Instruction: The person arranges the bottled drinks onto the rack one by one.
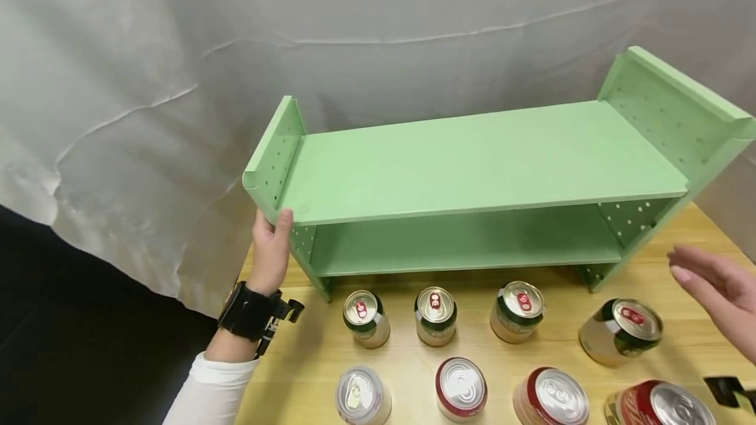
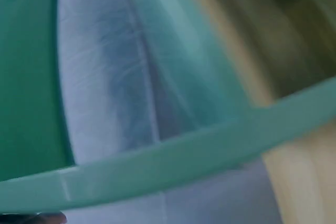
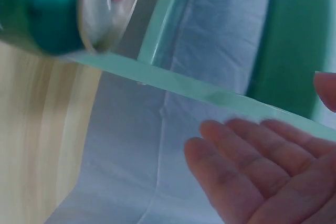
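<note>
A light green two-tier shelf [image 1: 466,162] with perforated side panels stands at the back of the table. My left hand [image 1: 271,244] grips the front edge of its left panel, thumb in front and the other fingers hidden behind. My right hand [image 1: 720,290] is held off to the right of the shelf with fingers straight and nothing in it. In the right wrist view, its fingers [image 3: 231,161] extend toward the shelf's side panel [image 3: 220,98]. Nearest that hand is a green-and-gold can [image 1: 620,332], which also shows as a blurred can [image 3: 47,9] in the right wrist view.
Several cans are lined up in two rows before the shelf. The back row has green-and-gold cans [image 1: 436,317]; the front row has a pale can [image 1: 363,395] and red cans [image 1: 461,389]. A grey cloth [image 1: 413,31] hangs behind the wooden table [image 1: 307,346].
</note>
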The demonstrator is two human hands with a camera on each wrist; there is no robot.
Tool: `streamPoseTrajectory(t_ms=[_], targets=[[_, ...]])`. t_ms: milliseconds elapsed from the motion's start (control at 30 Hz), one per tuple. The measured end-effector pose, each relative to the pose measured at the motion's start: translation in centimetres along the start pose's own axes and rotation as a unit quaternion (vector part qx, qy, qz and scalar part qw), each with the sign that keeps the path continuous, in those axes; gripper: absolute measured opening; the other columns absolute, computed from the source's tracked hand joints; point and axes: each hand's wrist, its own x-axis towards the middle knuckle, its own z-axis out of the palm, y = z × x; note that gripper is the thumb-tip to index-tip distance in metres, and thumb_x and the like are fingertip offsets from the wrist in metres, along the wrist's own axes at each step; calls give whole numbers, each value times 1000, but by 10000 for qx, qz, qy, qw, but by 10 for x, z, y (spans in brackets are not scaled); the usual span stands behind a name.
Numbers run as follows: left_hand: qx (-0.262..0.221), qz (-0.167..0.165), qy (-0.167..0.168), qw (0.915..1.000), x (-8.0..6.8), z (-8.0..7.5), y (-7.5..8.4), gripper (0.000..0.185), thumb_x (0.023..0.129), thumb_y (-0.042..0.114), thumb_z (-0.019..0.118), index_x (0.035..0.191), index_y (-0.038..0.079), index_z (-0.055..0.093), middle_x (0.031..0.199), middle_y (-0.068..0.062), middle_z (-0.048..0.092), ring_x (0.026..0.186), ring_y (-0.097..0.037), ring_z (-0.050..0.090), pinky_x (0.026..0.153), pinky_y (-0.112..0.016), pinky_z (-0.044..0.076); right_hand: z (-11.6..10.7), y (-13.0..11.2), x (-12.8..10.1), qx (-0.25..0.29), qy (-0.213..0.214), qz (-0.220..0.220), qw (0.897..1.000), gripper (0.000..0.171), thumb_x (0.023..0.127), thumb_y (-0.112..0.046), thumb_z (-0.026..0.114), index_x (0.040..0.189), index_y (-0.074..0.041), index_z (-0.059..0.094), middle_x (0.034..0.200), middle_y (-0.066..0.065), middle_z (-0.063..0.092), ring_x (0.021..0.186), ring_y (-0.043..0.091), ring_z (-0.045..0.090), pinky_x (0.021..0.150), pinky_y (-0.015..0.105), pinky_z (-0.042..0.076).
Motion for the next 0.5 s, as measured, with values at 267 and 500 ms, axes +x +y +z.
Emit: streamPoseTrajectory(t_ms=[267,500], targets=[[-49,419,890,9951,10,-4,17,43,99,20,48,137,2,44,133,-17,52,123,-21,47,108,-32,37,20,3,-83,-400,88,922,9949,39,95,-9,55,129,-29,48,110,-42,36,98,-27,34,78,-4,33],[103,401,845,9956,8,-14,22,44,99,23,49,137,2,44,135,-18,51,125,-23,46,108,-33,37,45,5,-111,-185,617,661,9957,64,85,6,64,142,-10,40,121,-33,41,103,-25,39,80,-6,31]])
